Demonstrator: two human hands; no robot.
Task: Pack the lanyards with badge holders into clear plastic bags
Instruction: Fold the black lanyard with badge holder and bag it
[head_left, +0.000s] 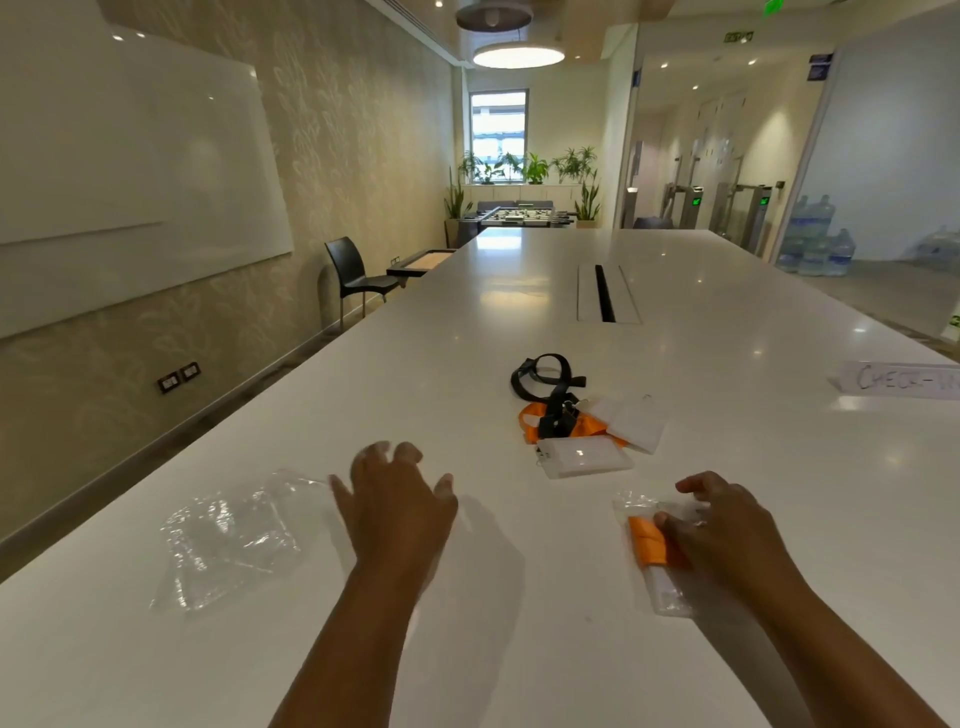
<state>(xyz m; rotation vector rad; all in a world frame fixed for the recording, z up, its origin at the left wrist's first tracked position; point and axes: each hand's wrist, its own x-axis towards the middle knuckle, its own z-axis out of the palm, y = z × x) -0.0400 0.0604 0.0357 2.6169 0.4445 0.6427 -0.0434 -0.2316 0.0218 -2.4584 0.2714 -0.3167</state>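
A clear plastic bag holding an orange lanyard and a badge holder (649, 545) lies on the white table (467, 364) at the near right. My right hand (722, 530) rests on that bag, thumb at its orange part, fingers loosely bent. My left hand (395, 499) hovers over the table with spread, relaxed fingers and holds nothing. Just left of it lies a pile of empty clear bags (228, 535). Farther out sit a black lanyard (545, 379), an orange lanyard (535, 421) and two clear badge holders (584, 456), tangled together.
A paper sign with handwriting (898, 380) lies at the table's right edge. A cable slot (605, 293) is set into the table's middle. A black chair (356, 275) stands by the left wall beyond the table edge.
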